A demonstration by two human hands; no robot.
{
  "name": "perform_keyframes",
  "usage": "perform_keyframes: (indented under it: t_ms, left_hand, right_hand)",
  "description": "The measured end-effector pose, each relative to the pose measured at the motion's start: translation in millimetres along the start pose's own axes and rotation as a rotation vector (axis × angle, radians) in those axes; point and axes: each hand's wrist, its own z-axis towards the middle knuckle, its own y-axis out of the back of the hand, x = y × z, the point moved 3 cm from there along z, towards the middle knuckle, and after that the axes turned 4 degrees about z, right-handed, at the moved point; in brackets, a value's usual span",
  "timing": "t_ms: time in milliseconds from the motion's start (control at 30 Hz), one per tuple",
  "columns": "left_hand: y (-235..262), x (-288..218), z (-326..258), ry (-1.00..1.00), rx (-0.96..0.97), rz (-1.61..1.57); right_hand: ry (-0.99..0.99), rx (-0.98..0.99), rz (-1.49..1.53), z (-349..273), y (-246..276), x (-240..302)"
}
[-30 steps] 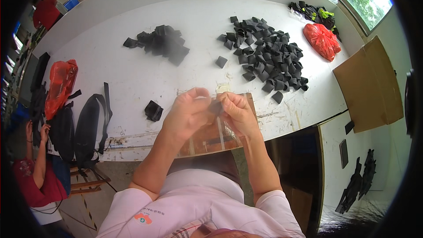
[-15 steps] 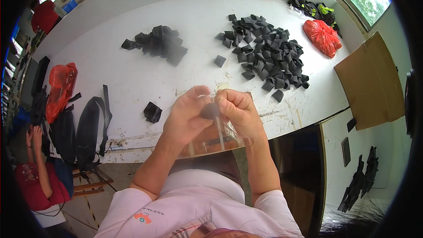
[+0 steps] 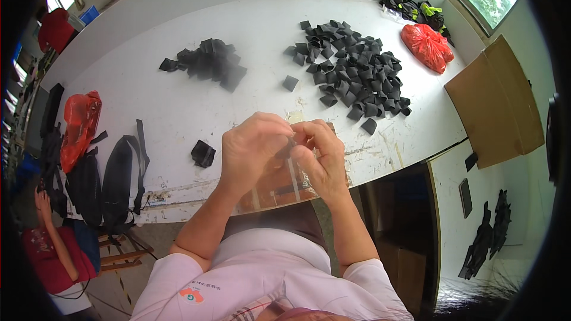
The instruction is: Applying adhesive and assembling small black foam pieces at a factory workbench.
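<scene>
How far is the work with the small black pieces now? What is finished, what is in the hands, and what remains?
Likely done: a compact stack of black pieces lies at the left of the white table. In hand: the left hand and right hand meet over a small dark piece, mostly hidden, at the table edge. Left: a large loose pile of black pieces at the right, plus one single black piece near the left hand.

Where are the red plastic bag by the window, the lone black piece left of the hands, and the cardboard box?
red plastic bag [image 3: 426,46], head view, middle
lone black piece [image 3: 203,153], head view, centre
cardboard box [image 3: 496,104], head view, top face
</scene>
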Motion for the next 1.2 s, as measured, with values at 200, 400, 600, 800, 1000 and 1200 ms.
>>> perform_keyframes:
  t_ms: [200, 400, 600, 800, 1000, 1200]
  left_hand:
    - [2.6, 11.7, -9.7, 0.257, -0.225, -0.774]
    - [-0.6, 9.7, -10.0, 0.265, -0.261, -0.76]
    - [-2.0, 2.7, -12.6, 0.256, -0.287, -0.628]
    - [1.3, 9.3, -14.0, 0.275, -0.284, -0.613]
    - [1.9, 15.2, -17.3, 0.275, -0.284, -0.62]
    - [7.2, 22.1, -26.5, 0.143, -0.248, -0.372]
  right_hand:
    - [0.22, -0.08, -0.371, -1.6, -7.8, 18.2]
    - [0.258, -0.07, -0.497, 1.6, -8.2, 35.9]
    - [0.188, -0.07, -0.284, 0.9, -2.7, 19.1]
    - [-0.017, -0.016, -0.055, -3.2, -3.9, 8.2]
    - [0.042, -0.007, -0.216, 2.6, -3.3, 18.3]
    - [0.007, -0.011, -0.092, -6.2, -3.9, 3.6]
